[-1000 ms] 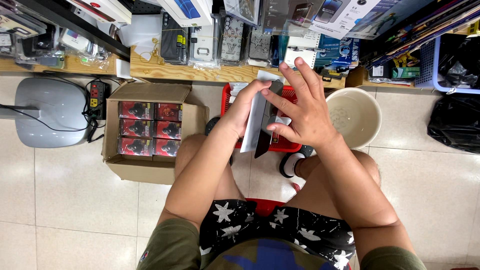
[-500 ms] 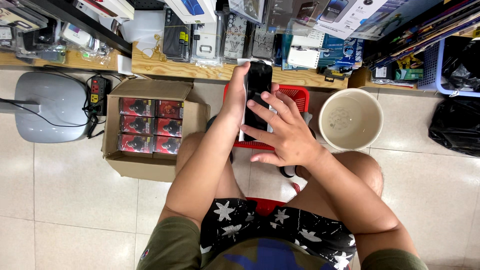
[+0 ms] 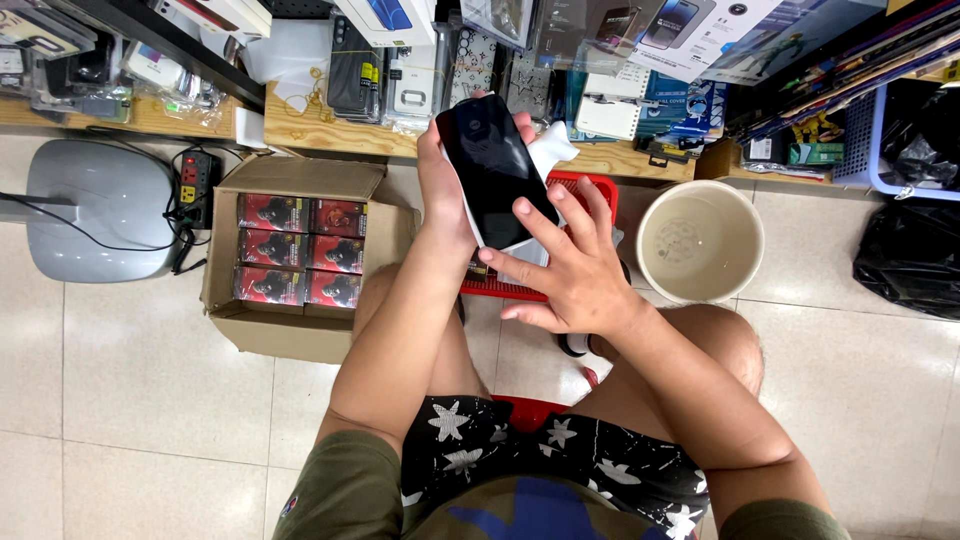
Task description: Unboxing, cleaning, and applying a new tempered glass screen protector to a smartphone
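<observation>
My left hand grips a black phone-shaped case with a white sheet behind it, held up above my knees. A round camera cut-out shows near its top. My right hand is spread open below and to the right, its fingertips resting on the lower edge of the black case. I sit on a red stool with both knees apart.
An open cardboard box with several red packs stands at the left. A red basket lies under my hands, a beige bucket at the right. A grey fan base, a power strip and a shelf of packaged phone accessories are beyond.
The case has turned from edge-on to face me and risen toward the shelf. My right hand slid from covering it down to its lower edge.
</observation>
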